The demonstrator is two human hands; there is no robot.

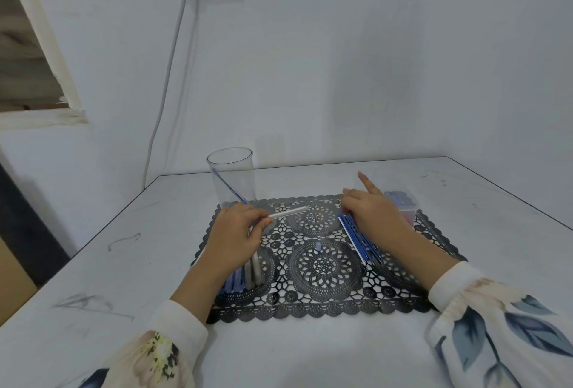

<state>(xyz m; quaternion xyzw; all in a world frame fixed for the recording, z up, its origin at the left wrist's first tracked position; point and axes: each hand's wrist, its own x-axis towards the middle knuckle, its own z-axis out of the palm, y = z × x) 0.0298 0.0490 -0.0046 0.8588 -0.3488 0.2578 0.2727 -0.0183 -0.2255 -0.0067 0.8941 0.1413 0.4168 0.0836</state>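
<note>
A white table [310, 350] stands pushed into the corner of a pale wall, with a dark lace placemat [322, 266] spread across it. At the mat's 10 o'clock corner stands a clear plastic tumbler [232, 176] with one blue refill [228, 186] leaning inside. The left hand [238, 232] pinches a white pen barrel [288, 212] between thumb and fingertips, over a row of grey pens [252, 269] at 8 o'clock. The right hand [372, 211], at 2 o'clock, curls over the far end of a bundle of blue pens [359, 242], index finger straight out. Behind it sits a small plastic box [403, 201].

The tumbler looks light and top-heavy; a knock from the left wrist would likely tip it. The bundle could fan apart if the loose grip shifts, and the tiny blue cap [318, 246] at the mat's centre may roll or catch in the lace holes.

The table's left edge runs close to 9 o'clock, so a rolling pen could drop there. Open surface lies toward 6 o'clock and beyond 3 o'clock.
</note>
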